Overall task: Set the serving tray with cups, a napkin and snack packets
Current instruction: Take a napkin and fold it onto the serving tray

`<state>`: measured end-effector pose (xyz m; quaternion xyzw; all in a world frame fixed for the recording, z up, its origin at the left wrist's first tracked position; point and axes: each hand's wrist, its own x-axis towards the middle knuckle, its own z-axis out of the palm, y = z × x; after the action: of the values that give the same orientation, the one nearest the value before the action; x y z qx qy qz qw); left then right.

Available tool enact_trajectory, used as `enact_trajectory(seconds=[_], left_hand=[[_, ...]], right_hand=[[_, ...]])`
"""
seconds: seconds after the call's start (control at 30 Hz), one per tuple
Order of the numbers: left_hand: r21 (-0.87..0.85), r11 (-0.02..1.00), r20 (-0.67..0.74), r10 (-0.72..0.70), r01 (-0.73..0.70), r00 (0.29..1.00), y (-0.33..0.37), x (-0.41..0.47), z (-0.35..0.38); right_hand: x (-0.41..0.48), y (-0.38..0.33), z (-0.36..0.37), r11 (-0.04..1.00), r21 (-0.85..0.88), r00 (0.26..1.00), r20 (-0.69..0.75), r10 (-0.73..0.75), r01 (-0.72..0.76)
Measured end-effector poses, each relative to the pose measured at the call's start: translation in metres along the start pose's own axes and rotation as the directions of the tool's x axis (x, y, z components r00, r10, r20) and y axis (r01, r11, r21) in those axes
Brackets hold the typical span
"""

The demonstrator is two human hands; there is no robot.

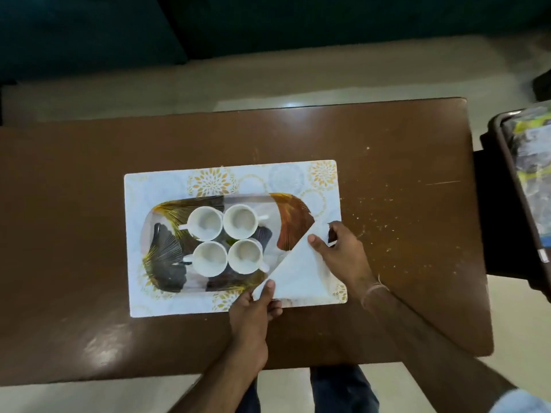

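Note:
A patterned serving tray [167, 263] with gold and dark fan motifs lies on a white placemat [155, 192]. Several white cups [205, 223] stand in a tight group on its left half. A white napkin [298, 272], folded into a triangle, covers the tray's right front corner. My left hand [253, 311] pinches the napkin's lower corner with the thumb on top. My right hand [340, 251] grips the napkin's upper right edge, thumb pressed near its top point. No snack packets lie on the serving tray.
The placemat sits on a brown wooden table [74, 234] speckled with crumbs on the right. A second dark-rimmed tray [507, 162] holding shiny packets [533, 174] stands off the table's right edge. Pale floor and my legs show below the front edge.

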<state>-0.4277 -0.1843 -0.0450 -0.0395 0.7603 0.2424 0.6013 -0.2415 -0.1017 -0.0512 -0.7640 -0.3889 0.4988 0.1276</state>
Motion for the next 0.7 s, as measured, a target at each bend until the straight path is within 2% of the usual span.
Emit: enact_trajectory(seconds=[0.13,0.23,0.33,0.47,0.6,0.7], left_hand=[[0.032,0.995,-0.064,0.094,-0.093,0.993,0.005,0.009,-0.012],[0.176,0.97,-0.111,0.19,-0.168,0.976,0.011,0.012,-0.015],[0.356,0.907,-0.12,0.285,-0.227,0.951,0.016,0.017,-0.02],[0.577,0.796,-0.137,0.317,-0.185,0.938,0.021,0.022,-0.028],[0.71,0.677,-0.125,0.393,-0.195,0.911,0.024,0.016,-0.033],[0.764,0.584,-0.034,0.462,-0.275,0.886,0.024,0.001,-0.032]], right_hand=[[0.0,-0.003,0.017,1.0,-0.023,0.996,-0.093,-0.004,0.002],[-0.004,-0.003,0.025,1.0,0.003,0.991,-0.135,-0.002,0.002],[-0.008,-0.008,0.029,1.0,0.016,0.987,-0.158,0.025,-0.023],[-0.015,-0.014,0.033,0.997,-0.076,0.979,-0.203,-0.035,0.02],[-0.018,-0.015,0.033,0.998,-0.062,0.985,-0.173,-0.024,0.013],[-0.017,-0.013,0.028,0.999,-0.024,0.978,-0.209,-0.027,0.023]])
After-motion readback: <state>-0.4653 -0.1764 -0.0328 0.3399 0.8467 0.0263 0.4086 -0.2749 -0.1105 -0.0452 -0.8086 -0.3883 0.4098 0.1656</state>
